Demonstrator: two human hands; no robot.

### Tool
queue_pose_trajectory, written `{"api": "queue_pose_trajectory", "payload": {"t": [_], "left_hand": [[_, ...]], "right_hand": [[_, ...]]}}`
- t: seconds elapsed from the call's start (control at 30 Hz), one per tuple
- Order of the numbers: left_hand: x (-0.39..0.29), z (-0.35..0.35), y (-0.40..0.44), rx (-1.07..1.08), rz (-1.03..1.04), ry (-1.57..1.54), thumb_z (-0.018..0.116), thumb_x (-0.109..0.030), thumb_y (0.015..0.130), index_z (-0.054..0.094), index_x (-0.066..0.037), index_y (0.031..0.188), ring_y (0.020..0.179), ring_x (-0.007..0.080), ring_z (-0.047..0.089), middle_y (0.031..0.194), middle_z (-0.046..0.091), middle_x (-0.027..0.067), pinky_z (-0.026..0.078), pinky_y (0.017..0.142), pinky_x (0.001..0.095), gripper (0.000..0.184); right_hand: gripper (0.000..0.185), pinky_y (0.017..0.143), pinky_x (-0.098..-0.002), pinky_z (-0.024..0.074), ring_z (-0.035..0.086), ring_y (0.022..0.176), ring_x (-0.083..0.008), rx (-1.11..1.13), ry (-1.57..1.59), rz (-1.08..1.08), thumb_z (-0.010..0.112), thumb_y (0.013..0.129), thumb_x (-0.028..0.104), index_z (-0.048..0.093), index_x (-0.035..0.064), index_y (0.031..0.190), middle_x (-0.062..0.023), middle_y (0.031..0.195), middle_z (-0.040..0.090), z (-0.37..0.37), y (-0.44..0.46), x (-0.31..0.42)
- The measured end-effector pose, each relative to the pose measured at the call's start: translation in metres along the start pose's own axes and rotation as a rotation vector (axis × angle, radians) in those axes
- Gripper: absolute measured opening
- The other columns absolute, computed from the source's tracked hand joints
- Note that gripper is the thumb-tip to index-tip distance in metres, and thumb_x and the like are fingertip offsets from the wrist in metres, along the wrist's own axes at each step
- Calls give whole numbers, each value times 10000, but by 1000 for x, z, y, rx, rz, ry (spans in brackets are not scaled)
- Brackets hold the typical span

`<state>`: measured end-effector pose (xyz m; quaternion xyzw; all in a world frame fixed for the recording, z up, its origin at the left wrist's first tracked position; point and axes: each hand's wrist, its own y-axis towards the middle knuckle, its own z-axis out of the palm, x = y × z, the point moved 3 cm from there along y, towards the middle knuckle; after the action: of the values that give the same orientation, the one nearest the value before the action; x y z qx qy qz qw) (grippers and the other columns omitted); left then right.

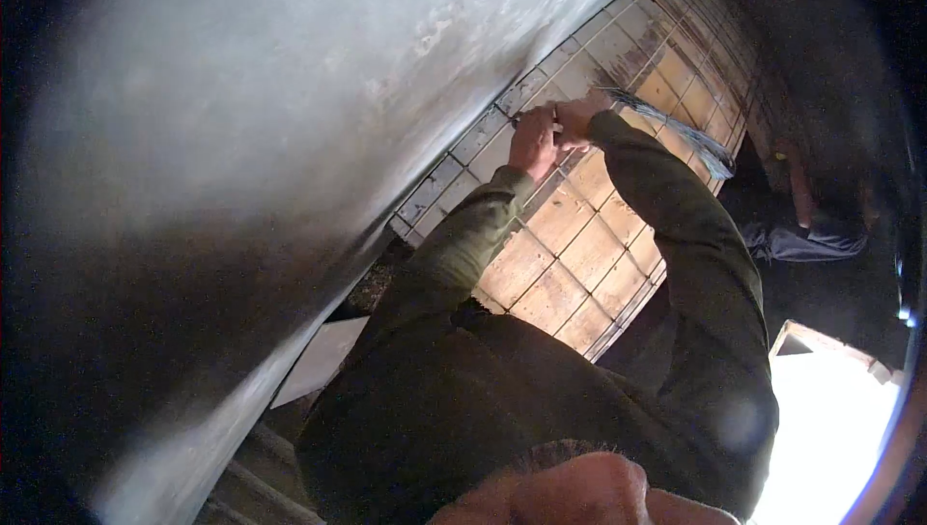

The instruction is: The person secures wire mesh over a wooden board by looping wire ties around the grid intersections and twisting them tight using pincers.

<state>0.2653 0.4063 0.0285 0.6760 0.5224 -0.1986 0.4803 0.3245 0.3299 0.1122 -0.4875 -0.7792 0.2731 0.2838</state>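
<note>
My left hand (534, 142) is closed at a crossing of the steel bar mesh (560, 256), close to the grey wall. Right beside it, touching or nearly so, my right hand (577, 119) is closed too, its fingers mostly hidden. What either hand pinches is too small and dark to make out. A loose bundle of thin tie wires (681, 131) stretches away from my right wrist over the mesh; whether my right hand holds its end cannot be seen. Under the bars lie pale wooden boards (546, 291).
A large smooth grey wall (261, 119) slants along the left of the mesh. Another person's dark trouser leg (811, 244) shows in shadow at the right. Below it is a bright opening (826, 428). A flat pale panel (321, 361) lies by the wall's foot.
</note>
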Motion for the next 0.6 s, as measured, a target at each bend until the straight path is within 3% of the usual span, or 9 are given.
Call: {"api": "queue_pose_trajectory", "payload": {"t": [0.03,0.17,0.23,0.37,0.47,0.57,0.6], "left_hand": [[2,2,2,2,10,50,648,-55,661,404,24,1183,939,365,498,1007,505,213,394,845,453,582],[7,9,12,13,32,145,645,-106,689,463,5,1094,963,382,493,1023,505,229,415,819,447,458],[9,9,14,-41,20,111,638,-83,669,479,-2,1029,906,381,504,959,517,211,407,789,466,401],[19,19,10,-26,29,82,602,-31,617,474,-8,1009,910,365,497,963,500,196,400,812,463,413],[4,9,7,21,126,70,594,-22,623,479,-12,1033,942,360,500,986,509,198,399,844,458,426],[-13,0,9,-123,143,103,609,-38,644,503,-40,1031,954,326,512,961,535,158,398,861,459,401],[-14,0,8,-213,136,90,620,-51,652,508,-50,1032,959,317,514,952,541,144,397,863,461,396]], "right_hand": [[438,595,-411,477,634,681,-285,-346,-397,-137,725,659,287,544,38,971,-129,767,642,10,10,-13],[464,630,-418,491,621,802,-312,-559,-479,-108,698,725,393,528,39,971,-166,855,614,-1,-38,-14],[421,618,-401,482,586,930,-312,-788,-564,-261,589,805,438,537,43,942,-164,925,580,-4,-56,-23],[405,635,-429,492,545,1013,-323,-782,-732,-361,533,845,438,548,46,947,-171,995,556,8,-52,-33],[396,659,-452,501,546,1005,-326,-637,-519,-233,533,847,429,557,48,951,-171,1020,552,9,-54,-30],[367,648,-482,505,593,883,-341,-540,-451,-252,495,881,406,568,50,931,-146,883,594,8,-49,-29],[373,593,-453,507,598,745,-316,-477,-379,-196,465,899,409,572,52,914,-113,772,587,11,-42,-32]]}}
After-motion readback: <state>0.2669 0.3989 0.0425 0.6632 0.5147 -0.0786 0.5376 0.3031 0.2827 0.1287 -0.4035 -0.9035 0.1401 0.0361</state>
